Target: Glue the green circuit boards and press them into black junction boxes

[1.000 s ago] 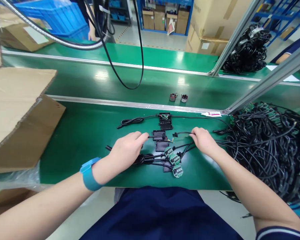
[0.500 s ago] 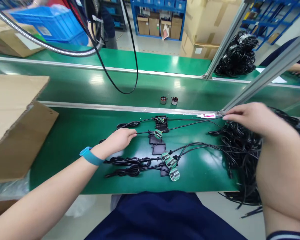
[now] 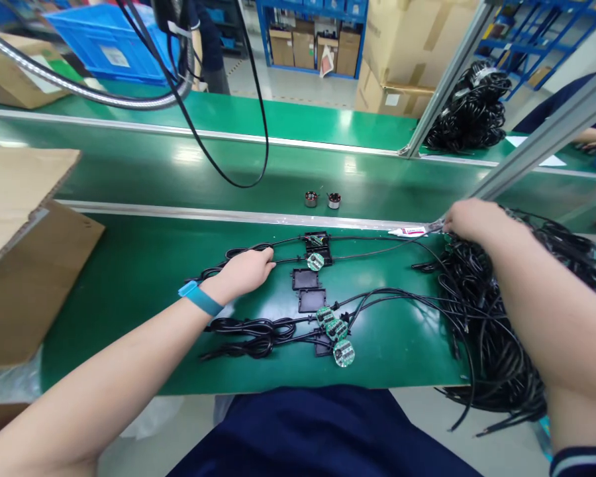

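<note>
My left hand [image 3: 251, 270] is closed on a black cable [image 3: 285, 261] that runs to a round green circuit board [image 3: 316, 262]. That board lies over the lower part of an open black plastic case [image 3: 326, 246], which has another small board [image 3: 316, 240] in its upper part. From the board a thin cable [image 3: 367, 254] goes right to my right hand [image 3: 469, 220], whose fingers are pinched on it by the metal post. Nearer me are open black case halves [image 3: 305, 279] and several round boards [image 3: 344, 353] wired to bundled cables [image 3: 258, 326].
A heap of black cables [image 3: 496, 298] hangs over the front edge at right. A white glue tube [image 3: 408, 232] lies by the metal rail. Two small copper-coloured coils [image 3: 311, 199] sit behind it. A cardboard box [image 3: 40, 285] stands left, and a black cable loop [image 3: 263, 132] dangles above.
My left hand and the board it holds by its cable have moved away from me, from the loose case half to the open case. The right-hand cable has slackened slightly.
</note>
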A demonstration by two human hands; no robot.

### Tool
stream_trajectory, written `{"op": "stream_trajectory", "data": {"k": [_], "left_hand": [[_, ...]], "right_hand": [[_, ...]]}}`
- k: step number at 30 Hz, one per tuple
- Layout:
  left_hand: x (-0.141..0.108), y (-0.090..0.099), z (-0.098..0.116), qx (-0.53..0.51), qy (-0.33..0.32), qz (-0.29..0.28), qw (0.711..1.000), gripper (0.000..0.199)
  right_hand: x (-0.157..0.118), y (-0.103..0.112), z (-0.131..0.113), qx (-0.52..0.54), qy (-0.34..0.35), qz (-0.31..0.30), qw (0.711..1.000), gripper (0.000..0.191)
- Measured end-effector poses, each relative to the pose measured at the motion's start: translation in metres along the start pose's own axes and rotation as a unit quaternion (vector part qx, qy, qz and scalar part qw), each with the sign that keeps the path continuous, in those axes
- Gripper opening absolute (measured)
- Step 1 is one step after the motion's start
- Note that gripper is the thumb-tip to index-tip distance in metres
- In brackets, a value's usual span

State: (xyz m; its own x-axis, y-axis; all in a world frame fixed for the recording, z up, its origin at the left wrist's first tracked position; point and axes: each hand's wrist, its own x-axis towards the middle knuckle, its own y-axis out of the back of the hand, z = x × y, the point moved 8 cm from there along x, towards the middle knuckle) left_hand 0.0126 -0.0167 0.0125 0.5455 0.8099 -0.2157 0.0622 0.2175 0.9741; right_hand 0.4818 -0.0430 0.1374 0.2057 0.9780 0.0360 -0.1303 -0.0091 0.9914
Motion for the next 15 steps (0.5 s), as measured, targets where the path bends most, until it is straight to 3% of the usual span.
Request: {"op": "stream_trajectory", "data": {"k": [3, 5, 7, 9, 11, 13, 15], "left_hand": [[0.006, -0.001, 0.0, -0.002, -0.01, 0.008, 1.0, 0.032], [0.009, -0.001, 0.003, 0.02, -0.014, 0.013, 1.0, 0.032], [0.009, 0.002, 0.009, 0.052, -0.01, 0.028, 0.998, 0.031], [0.001, 0.009, 0.02, 0.071, -0.012, 0.058, 0.996, 0.03], [-0.013, 0.015, 0.034, 0.048, -0.032, 0.078, 0.995, 0.03], [-0.032, 0.013, 0.048, -0.024, -0.069, 0.048, 0.996, 0.035], [-0.053, 0.004, 0.06, -0.108, -0.105, -0.018, 0.988, 0.037]], "right_hand": [[-0.018, -0.046, -0.009, -0.079, -0.02, -0.065, 0.995, 0.017], [-0.035, -0.052, -0.03, -0.103, 0.012, -0.037, 0.994, 0.012], [-0.056, -0.056, -0.067, -0.099, 0.084, -0.013, 0.991, 0.015], [-0.084, -0.065, -0.116, -0.016, 0.193, -0.029, 0.981, 0.021], [-0.114, -0.076, -0.163, 0.114, 0.282, -0.083, 0.949, 0.023], [-0.139, -0.08, -0.197, 0.209, 0.322, -0.122, 0.915, 0.024], [-0.156, -0.077, -0.215, 0.266, 0.334, -0.131, 0.895, 0.024]]}}
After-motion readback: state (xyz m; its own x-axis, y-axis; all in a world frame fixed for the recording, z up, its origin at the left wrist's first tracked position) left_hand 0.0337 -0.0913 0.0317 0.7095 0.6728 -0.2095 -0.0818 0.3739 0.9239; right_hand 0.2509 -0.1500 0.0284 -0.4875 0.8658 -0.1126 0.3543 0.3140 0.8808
